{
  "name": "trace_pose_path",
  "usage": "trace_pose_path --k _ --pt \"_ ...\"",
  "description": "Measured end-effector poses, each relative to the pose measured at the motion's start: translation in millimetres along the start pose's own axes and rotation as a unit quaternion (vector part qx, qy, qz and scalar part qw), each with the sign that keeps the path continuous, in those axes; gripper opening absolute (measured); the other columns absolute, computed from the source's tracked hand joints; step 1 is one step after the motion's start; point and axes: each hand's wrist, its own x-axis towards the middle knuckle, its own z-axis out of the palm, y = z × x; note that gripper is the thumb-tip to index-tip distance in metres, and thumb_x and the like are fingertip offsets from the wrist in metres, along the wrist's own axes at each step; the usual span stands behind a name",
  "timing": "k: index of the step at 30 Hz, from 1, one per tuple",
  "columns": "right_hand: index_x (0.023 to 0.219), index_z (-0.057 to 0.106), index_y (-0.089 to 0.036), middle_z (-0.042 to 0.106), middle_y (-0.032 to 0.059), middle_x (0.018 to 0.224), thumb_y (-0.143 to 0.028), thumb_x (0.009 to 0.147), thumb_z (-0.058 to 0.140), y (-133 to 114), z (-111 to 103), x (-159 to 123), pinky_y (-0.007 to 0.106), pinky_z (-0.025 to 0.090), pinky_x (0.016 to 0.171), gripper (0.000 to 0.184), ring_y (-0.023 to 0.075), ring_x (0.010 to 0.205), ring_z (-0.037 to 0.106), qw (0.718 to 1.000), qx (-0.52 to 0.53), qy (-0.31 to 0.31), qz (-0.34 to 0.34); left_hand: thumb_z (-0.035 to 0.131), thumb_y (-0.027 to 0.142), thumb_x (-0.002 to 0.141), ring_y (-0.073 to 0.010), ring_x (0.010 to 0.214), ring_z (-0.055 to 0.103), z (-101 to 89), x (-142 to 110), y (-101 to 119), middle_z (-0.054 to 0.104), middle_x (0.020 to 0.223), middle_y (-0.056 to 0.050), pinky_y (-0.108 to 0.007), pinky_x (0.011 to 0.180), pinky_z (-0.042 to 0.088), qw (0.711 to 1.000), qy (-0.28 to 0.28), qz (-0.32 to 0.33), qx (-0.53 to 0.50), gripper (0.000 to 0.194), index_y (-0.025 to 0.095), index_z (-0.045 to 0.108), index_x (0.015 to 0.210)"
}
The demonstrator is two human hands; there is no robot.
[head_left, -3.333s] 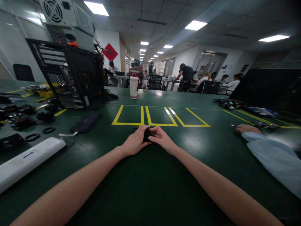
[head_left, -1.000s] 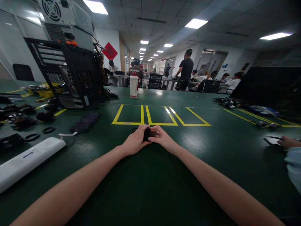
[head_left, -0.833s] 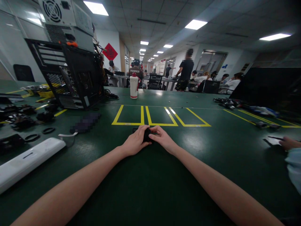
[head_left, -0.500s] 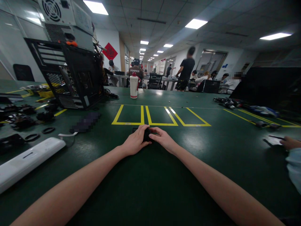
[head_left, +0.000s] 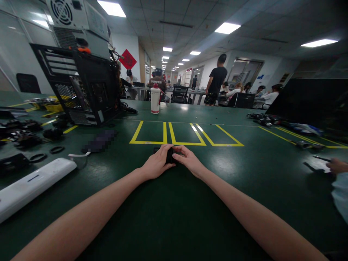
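Left hand: the left hand (head_left: 154, 164) is curved over a small black object (head_left: 170, 156), fingers bent together and thumb low, clamped on its left side.
Right hand: the right hand (head_left: 189, 162) has its thumb and fingertips drawn in against the right side of the same object, the other fingers partly hidden.
Held object: the black object is between the two hands, over the middle of the green surface (head_left: 163, 214); the fingers cover much of it, so its full shape cannot be told.
White bar: a long white bar (head_left: 38, 185) lies on the left, a short white cable (head_left: 79, 154) just beyond its end.
Co-worker: at the right edge, another person's hand (head_left: 337, 166) with a pale blue sleeve (head_left: 341, 194) holds a pen (head_left: 322, 158).
Rings: two black rings (head_left: 56, 149) lie beyond the white bar, near a blurred dark item (head_left: 100, 140).
Tape: yellow tape (head_left: 148, 143) marks three open-ended boxes just beyond the hands.
Left side: black parts (head_left: 17, 137) lie in a heap near a black computer case (head_left: 95, 90).
Cup: a white cup (head_left: 155, 100) with a red top stands upright past the tape.
Background: a person (head_left: 216, 79) in dark clothes stands beyond the surface.
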Motion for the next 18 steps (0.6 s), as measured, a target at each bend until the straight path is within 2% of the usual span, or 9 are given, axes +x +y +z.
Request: trace_pose_path --k 4,8,14,18 --pt "0.102 0.053 -0.021 0.054 0.0046 0.108 -0.032 0.071 0.06 -4.1 -2.6 -1.4 0.039 0.04 0.089 0.034 0.0183 0.099 0.053 0.999 0.006 -0.024 0.023 0.057 0.031 0.076 -0.0259 0.111 0.044 -0.5 -0.7 0.7 0.036 0.124 -0.011 -0.045 0.085 0.045 1.0 0.001 -0.002 -0.008 0.061 0.022 0.021 0.123" --pt "0.096 0.053 -0.022 0.055 0.0018 0.105 -0.025 0.065 0.066 -6.7 -2.0 -3.0 0.037 0.04 0.09 0.033 0.017 0.099 0.053 0.998 0.036 -0.044 0.005 0.057 0.031 0.076 -0.0253 0.109 0.045 -1.7 -0.4 2.2 0.036 0.123 -0.01 -0.043 0.083 0.046 1.0 -0.002 0.0 -0.012 0.06 0.023 0.021 0.123" --pt "0.092 0.053 -0.022 0.056 0.001 0.101 -0.029 0.07 0.061 -6.1 2.1 -3.3 0.036 0.042 0.088 0.025 0.0159 0.096 0.054 1.0 0.017 -0.006 -0.011 0.056 0.032 0.076 -0.0256 0.109 0.046 -1.3 -0.6 1.7 0.036 0.123 -0.01 -0.044 0.083 0.045 1.0 -0.001 0.002 -0.011 0.059 0.023 0.021 0.123" --pt "0.095 0.053 -0.021 0.056 0.0022 0.103 -0.03 0.069 0.062 -7.5 3.2 -3.6 0.036 0.04 0.09 0.029 0.0159 0.097 0.053 1.0 0.009 -0.001 -0.011 0.056 0.033 0.076 -0.0259 0.109 0.046 -0.2 -0.8 0.3 0.036 0.124 -0.01 -0.046 0.083 0.045 1.0 0.003 0.001 -0.014 0.06 0.024 0.02 0.123"
